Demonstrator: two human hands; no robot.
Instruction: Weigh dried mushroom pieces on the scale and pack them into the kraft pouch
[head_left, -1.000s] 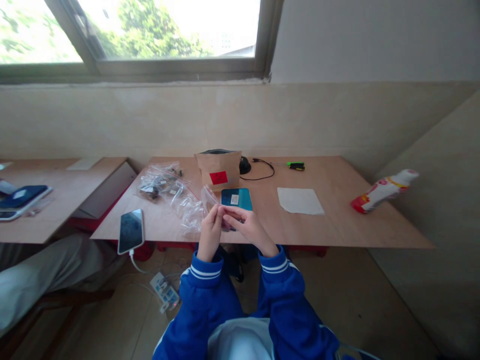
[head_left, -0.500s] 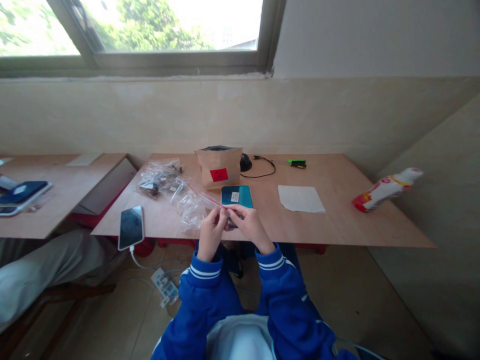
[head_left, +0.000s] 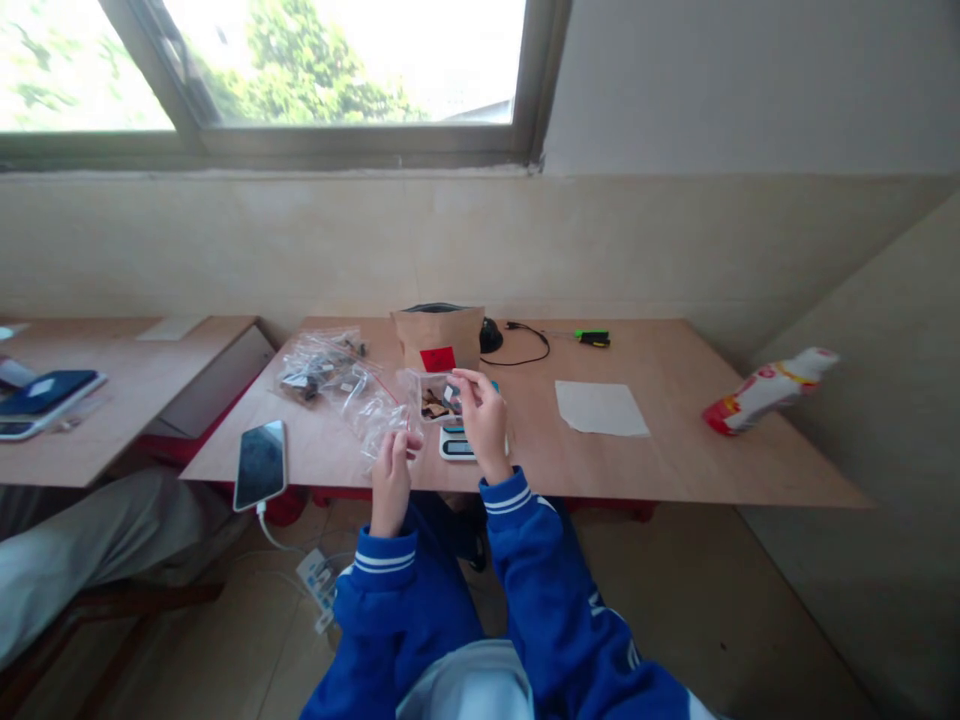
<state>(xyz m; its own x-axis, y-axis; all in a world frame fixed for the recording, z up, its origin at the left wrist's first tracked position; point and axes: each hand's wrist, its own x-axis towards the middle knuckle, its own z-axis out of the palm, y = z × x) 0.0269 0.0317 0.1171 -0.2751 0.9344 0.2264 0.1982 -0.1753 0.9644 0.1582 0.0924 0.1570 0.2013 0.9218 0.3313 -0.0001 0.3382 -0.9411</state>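
Note:
My right hand [head_left: 481, 418] holds up a small clear zip bag [head_left: 436, 398] by its top edge, with brown and dark pieces inside. My left hand [head_left: 391, 470] sits lower, its fingertips pinching the bag's crumpled lower edge near a larger clear plastic bag [head_left: 375, 425]. Under the small bag lies a flat teal-and-white digital scale [head_left: 457, 445], partly hidden by the bag and my right hand. Another clear bag of dark parts [head_left: 315, 368] lies on the plywood table [head_left: 637, 470] to the left.
A kraft paper pouch [head_left: 439, 340] stands behind my hands, beside a black mouse [head_left: 490, 336] and its cable. Also on the table are a green-handled screwdriver [head_left: 592, 338], white paper [head_left: 600, 408], a white-and-red package [head_left: 765, 395] and a charging phone [head_left: 260, 465]. A seated person's leg [head_left: 75, 540] shows left.
My hands have moved apart. The right hand has risen and carried the small bag up and away from my left hand, showing the scale's front. The left hand has dropped lower.

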